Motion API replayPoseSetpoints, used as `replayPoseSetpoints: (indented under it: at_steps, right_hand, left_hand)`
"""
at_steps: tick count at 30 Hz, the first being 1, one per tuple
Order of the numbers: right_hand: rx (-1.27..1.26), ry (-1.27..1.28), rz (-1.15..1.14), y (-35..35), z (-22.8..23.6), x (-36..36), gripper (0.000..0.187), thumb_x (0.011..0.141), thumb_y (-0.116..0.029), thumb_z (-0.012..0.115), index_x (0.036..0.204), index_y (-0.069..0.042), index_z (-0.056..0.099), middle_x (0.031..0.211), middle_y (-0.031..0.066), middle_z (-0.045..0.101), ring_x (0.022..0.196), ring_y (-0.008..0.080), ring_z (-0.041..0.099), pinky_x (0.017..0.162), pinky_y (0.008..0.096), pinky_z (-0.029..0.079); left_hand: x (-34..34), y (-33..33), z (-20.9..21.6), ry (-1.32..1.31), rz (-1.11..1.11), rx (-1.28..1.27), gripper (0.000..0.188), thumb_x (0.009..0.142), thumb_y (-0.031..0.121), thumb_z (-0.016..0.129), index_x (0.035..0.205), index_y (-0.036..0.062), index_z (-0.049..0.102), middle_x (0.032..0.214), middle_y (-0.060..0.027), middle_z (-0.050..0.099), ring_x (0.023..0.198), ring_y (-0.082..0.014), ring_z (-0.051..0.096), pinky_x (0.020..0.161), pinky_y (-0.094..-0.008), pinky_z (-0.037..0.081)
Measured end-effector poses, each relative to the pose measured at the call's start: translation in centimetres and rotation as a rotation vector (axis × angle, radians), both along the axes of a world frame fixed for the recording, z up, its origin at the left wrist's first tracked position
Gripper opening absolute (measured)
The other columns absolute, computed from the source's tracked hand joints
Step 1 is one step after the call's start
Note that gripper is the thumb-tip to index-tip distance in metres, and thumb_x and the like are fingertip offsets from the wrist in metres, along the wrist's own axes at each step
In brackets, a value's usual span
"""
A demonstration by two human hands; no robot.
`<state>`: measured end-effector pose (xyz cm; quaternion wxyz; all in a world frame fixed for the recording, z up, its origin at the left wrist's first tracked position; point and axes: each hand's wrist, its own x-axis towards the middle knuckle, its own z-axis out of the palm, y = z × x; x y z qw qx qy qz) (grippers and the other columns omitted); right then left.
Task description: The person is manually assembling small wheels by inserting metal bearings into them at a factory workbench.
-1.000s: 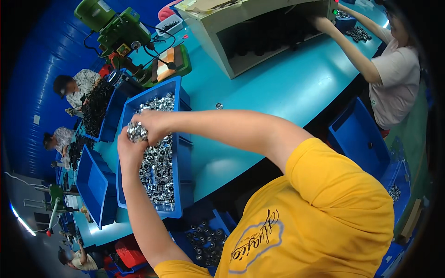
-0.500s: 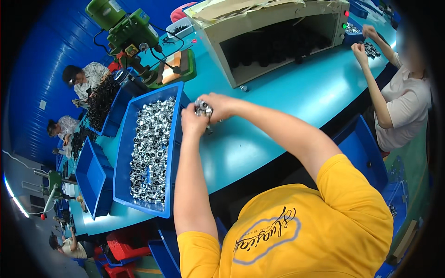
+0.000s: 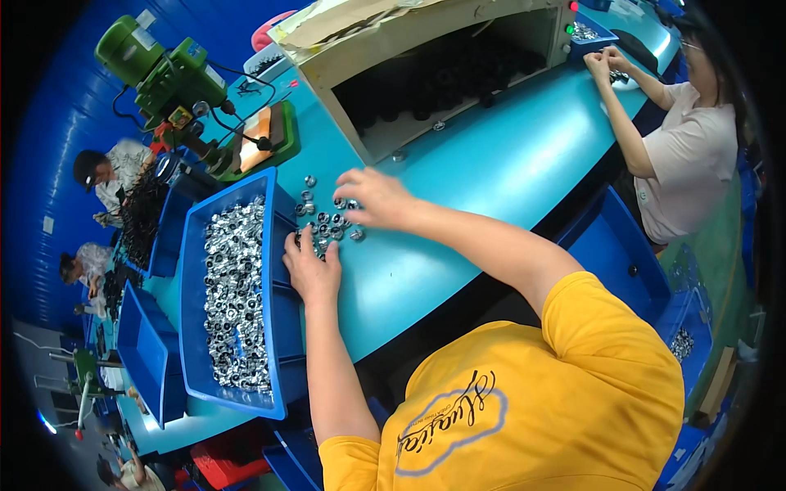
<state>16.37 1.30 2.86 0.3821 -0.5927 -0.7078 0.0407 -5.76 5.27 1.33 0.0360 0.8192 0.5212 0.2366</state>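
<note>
Several small round silver metal parts (image 3: 324,219) with dark centres lie loose on the turquoise tabletop (image 3: 393,286). At the near side of this spread is my left hand (image 3: 313,268), fingers apart and its tips by the parts; nothing shows in its grasp. Over the right side of the parts reaches my right hand (image 3: 378,199), its fingers outstretched and slightly blurred. Left of both hands stands a long blue bin (image 3: 278,245), holding a heap of the same silver parts (image 3: 233,303).
A cream box-like machine (image 3: 348,131) with a dark opening stands ahead. Beyond the bin is a green drill press (image 3: 164,74). Another blue bin (image 3: 147,352) sits at the left. A co-worker (image 3: 684,155) works on the right; other people are at the far left.
My hands have come apart, and the cluster of silver parts held between them now lies spread on the table. The view has shifted slightly.
</note>
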Motion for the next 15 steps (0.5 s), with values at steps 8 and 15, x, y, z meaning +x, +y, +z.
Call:
replayPoseSetpoints:
  at_steps: [8,15]
  right_hand:
    - [-0.09,-0.162,-0.757,-1.9,-3.9,13.7,0.054,0.08,-0.033,0.079,0.128,-0.013,0.064,0.134,0.0151,0.052,0.121,0.0379,0.048,0.104,0.0453,0.046]
    - [-0.194,-0.154,-0.628,-0.1,-4.3,10.9,0.055,0.083,-0.044,0.077,0.127,-0.013,0.065,0.125,0.0138,0.059,0.119,0.0353,0.052,0.101,0.0479,0.044]
  left_hand:
    - [-1.9,-3.1,0.6,0.019,-0.081,0.204,0.044,0.096,0.039,0.066,0.128,0.0092,0.063,0.135,-0.0218,0.053,0.119,-0.042,0.051,0.093,-0.0511,0.051]
    - [-4.6,-5.7,-0.9,0.112,-0.141,0.039,0.058,0.091,0.036,0.071,0.141,0.0126,0.053,0.147,-0.0224,0.041,0.135,-0.0427,0.038,0.104,-0.0568,0.037]
